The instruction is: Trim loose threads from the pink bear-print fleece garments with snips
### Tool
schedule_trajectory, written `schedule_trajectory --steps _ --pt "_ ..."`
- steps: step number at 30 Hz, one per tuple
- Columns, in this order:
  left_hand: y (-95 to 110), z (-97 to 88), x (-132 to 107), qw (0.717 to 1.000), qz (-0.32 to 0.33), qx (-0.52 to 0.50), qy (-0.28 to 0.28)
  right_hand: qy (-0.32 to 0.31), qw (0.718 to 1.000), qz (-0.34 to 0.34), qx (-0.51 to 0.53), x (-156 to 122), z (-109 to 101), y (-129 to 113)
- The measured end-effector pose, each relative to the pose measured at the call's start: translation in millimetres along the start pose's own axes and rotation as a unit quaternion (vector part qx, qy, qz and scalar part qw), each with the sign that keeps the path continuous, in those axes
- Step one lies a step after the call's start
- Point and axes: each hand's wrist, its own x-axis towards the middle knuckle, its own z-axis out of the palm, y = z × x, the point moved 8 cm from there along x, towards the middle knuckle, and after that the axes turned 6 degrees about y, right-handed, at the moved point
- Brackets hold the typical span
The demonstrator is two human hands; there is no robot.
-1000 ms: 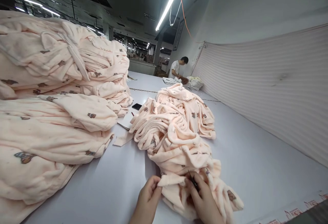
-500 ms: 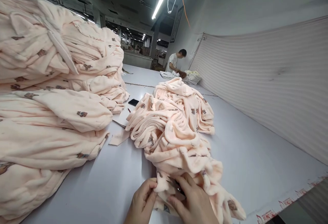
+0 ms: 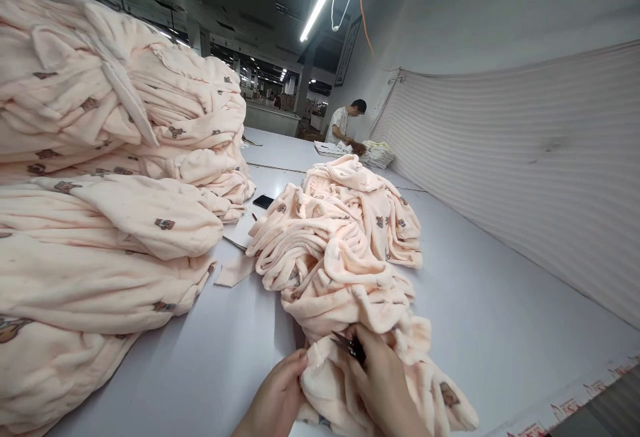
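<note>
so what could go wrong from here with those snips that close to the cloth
The snips in the right hand point leftward, near the left hand pinching the cloth, so a slip might nick a finger. They also sit right against soft, bunched folds, so a stray cut could damage fabric. The pile at left is heaped high and loosely, so it may slump across the table.

Bare wrists (image 3: 393,394) and forearms (image 3: 407,422)
</note>
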Motion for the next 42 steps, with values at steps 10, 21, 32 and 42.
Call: schedule_trajectory --steps 10,21,32,42 --pt "0 4.0 -1 0.999 0.000 -0.028 -0.034 -0.010 0.996 -0.094 0.003 -18 -8 -18" --pt "-1 8.6 -5 0.996 -0.043 0.050 -0.061 -0.023 0.997 -0.052 0.060 -13 -10 -7" --pt "20 20.3 29 0.978 -0.074 0.172 -0.097 -0.064 0.992 -0.107 0.017 -63 32 -11" --pt "-3 -18.5 -10 0.955 -0.010 0.292 0.055 -0.015 0.939 0.033 0.343 -22 22 -2"
